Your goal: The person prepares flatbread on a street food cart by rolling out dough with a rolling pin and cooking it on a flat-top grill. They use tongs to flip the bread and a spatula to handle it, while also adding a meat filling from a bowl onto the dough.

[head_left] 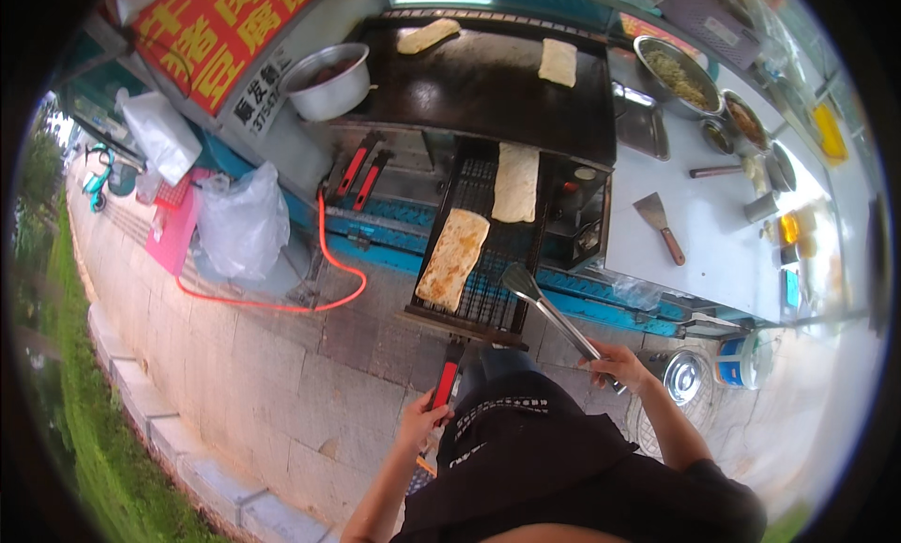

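Browned flatbread (453,260) lies at the front left of the wire rack (472,188), with a paler flatbread (516,182) toward the rack's back right. The left hand (427,419) grips the red handle (447,379) at the rack's front; the right hand (615,367) clasps metal tongs (558,321), their head by the rack's front right. Beyond the rack is a dark griddle (469,88).

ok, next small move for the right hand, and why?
Probably have the right hand swing the tongs left to the browned flatbread: their head is just right of it, the rack juts out with the left hand gripping its red-and-black handle, and the flatbread behind looks paler.
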Motion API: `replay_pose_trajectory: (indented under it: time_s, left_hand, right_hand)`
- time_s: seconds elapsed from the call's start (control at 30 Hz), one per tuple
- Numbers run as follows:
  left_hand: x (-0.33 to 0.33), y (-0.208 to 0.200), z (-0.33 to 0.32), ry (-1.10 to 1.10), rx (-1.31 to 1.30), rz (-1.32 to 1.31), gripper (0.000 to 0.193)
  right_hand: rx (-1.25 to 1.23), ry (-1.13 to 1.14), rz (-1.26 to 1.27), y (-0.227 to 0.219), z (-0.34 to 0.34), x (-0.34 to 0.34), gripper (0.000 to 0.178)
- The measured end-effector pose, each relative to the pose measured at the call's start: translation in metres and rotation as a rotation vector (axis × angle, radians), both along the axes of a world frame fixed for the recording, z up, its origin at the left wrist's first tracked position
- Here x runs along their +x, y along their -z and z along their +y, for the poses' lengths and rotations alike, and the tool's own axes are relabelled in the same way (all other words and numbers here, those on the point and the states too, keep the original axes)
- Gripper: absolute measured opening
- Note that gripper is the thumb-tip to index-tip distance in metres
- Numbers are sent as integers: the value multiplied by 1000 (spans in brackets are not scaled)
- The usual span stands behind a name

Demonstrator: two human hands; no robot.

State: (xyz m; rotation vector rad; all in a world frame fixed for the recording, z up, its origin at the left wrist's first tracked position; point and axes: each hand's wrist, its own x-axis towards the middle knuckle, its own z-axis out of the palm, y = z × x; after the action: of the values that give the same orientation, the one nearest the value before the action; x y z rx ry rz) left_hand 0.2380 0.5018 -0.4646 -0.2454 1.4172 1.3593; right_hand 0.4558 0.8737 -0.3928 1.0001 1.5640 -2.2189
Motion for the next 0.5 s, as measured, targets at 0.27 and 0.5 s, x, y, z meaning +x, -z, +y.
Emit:
replay_pose_trajectory:
  time_s: [0.27, 0.5]
  left_hand:
    - [-2, -6, 5, -20, -28, -29, 48]
    - [-3, -18, 8, -8, -39, -43, 51]
  right_hand:
    - [-2, 0, -16, 2, -3, -4, 57]
    - [3, -27, -18, 3, -4, -8, 58]
